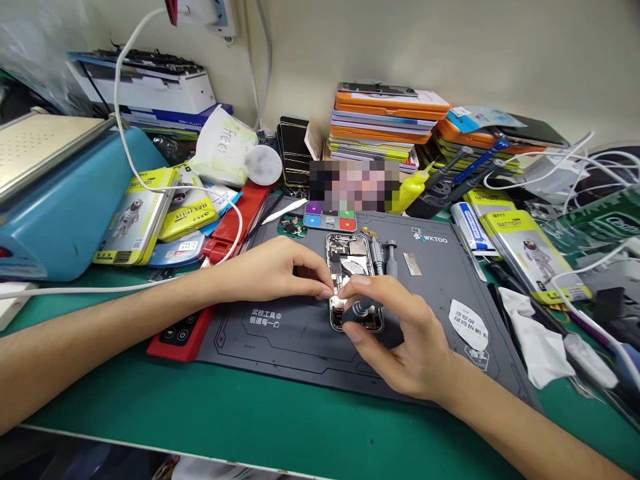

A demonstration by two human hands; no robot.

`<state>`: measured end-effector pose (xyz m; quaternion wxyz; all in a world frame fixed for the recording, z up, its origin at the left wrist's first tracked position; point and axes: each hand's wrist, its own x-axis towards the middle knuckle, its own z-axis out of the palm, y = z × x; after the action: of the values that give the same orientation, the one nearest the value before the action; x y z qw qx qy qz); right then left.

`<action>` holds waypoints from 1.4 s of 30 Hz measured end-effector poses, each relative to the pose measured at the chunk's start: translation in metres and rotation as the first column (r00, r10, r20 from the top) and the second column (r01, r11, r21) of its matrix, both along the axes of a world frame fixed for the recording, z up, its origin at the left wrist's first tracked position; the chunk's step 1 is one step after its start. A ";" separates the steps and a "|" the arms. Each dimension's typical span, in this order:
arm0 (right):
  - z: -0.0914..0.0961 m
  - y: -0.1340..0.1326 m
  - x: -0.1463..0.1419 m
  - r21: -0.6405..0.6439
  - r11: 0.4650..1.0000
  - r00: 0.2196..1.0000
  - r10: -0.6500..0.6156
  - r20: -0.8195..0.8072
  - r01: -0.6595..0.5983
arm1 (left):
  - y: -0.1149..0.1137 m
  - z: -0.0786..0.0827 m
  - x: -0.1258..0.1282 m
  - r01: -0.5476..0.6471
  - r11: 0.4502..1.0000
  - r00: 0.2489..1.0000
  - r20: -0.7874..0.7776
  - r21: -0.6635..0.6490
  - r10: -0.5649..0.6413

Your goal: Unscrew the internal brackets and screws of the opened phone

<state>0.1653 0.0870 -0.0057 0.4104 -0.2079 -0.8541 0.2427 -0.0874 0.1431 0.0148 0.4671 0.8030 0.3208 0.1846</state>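
An opened phone [350,267] lies on a dark grey work mat [290,333], its inner parts showing. My left hand [273,270] rests on the mat at the phone's left side, fingers pinched together over a small part at the phone's middle. My right hand [400,333] comes from the lower right, closed around a dark screwdriver [361,310] whose rounded cap shows under my fingers, its tip over the phone's lower half. What the left fingers pinch is too small to name.
Two grey screwdrivers [384,257] lie on the mat beside the phone. A red case [225,233] and yellow battery boxes [145,217] sit left, a blue machine [65,193] far left. Stacked boxes [385,123], cables and white cloths [540,337] crowd the back and right.
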 end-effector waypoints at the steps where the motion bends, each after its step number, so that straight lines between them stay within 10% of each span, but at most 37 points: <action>1: 0.000 -0.001 -0.001 -0.052 0.999 1.000 -0.012 -0.017 0.011 | 0.000 0.000 0.000 0.004 1.000 1.000 0.000 0.002 -0.004; 7: 0.002 -0.003 -0.005 -0.341 0.937 0.985 -0.121 -0.123 0.072 | 0.002 0.000 0.000 0.021 1.000 1.000 -0.005 -0.006 -0.021; 29: 0.000 -0.002 -0.008 -0.187 0.976 0.943 -0.166 -0.287 0.114 | 0.000 0.001 0.000 0.107 0.994 0.993 -0.050 -0.008 -0.107; 35: 0.001 0.002 0.002 -0.282 0.955 0.970 -0.146 -0.193 0.087 | 0.000 0.004 0.001 -0.064 0.997 0.998 -0.030 -0.036 0.063; 39: -0.001 0.004 0.006 -0.303 0.951 0.981 -0.110 -0.159 0.058 | -0.002 0.000 -0.001 -0.184 0.964 0.970 -0.121 0.191 0.209; 42: -0.002 0.003 0.006 -0.285 0.958 0.985 -0.088 -0.148 0.043 | -0.007 -0.004 -0.001 -0.111 0.818 0.931 -0.229 0.564 0.284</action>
<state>0.1714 0.0897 -0.0072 0.4514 -0.2721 -0.7681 0.3635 -0.0883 0.1358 0.0112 0.1442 0.8824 0.4055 0.1902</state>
